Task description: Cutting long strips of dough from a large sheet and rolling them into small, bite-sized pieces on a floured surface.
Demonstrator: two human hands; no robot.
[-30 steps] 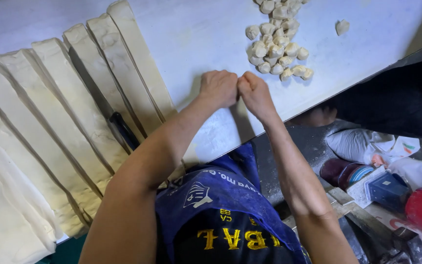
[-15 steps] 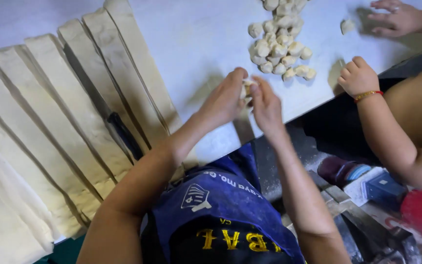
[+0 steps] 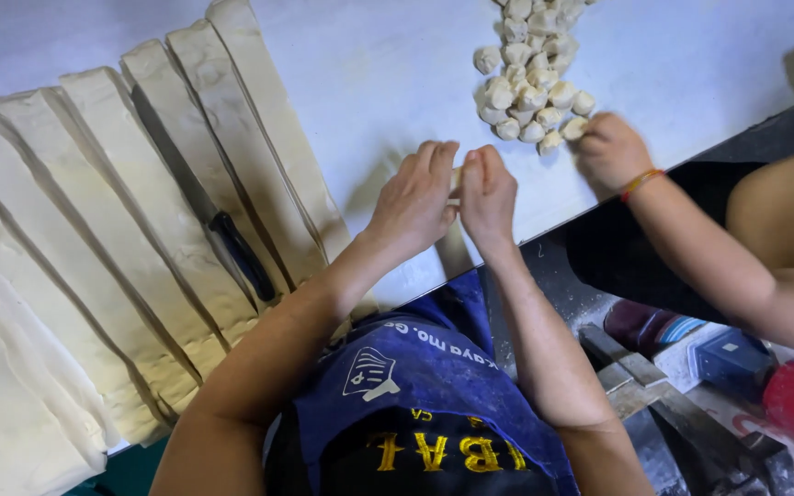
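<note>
A small dough piece, lifted off the white worktop half a second ago, is now pinched between the closed left hand and right hand, so shaping appears under way.

Even, cool light from above falls on the floured white tabletop, bright without glare. Soft shadows pool just left of the fingers and between the long pale dough strips. Right of the fingers, another person's hand is motion-blurred; straight lines bow toward the edges.
</note>
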